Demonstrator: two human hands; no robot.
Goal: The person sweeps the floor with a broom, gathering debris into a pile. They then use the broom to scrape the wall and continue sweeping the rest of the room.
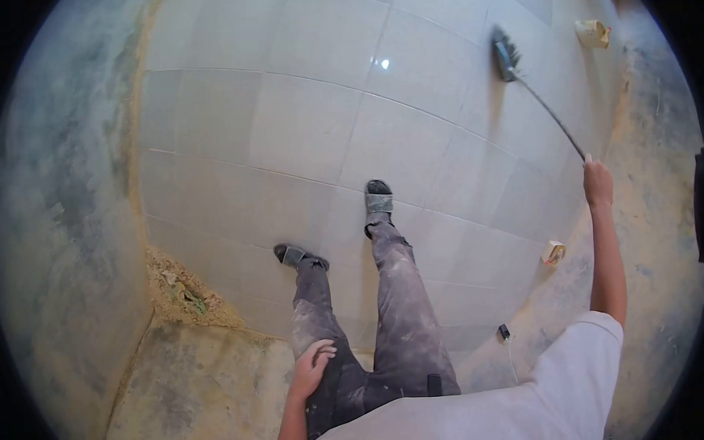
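Observation:
My right hand (597,183), stretched out to the right, is closed around the end of a broom's thin handle. The broom (506,58) has a dark bristled head, which is on the tiled floor (302,117) at the upper right, close to the wall side. My left hand (314,369) rests on my thigh with its fingers loosely spread and nothing in them. Dusty dark trousers and sandals show below me, both feet standing on the large pale tiles.
A whitish bucket-like container (592,33) sits at the upper right, and a small box (553,252) lies by the right wall. Nearer me is a black plug adapter (504,332) with a white cord. Rubble (184,292) is heaped in the left corner. Bare plaster walls flank both sides.

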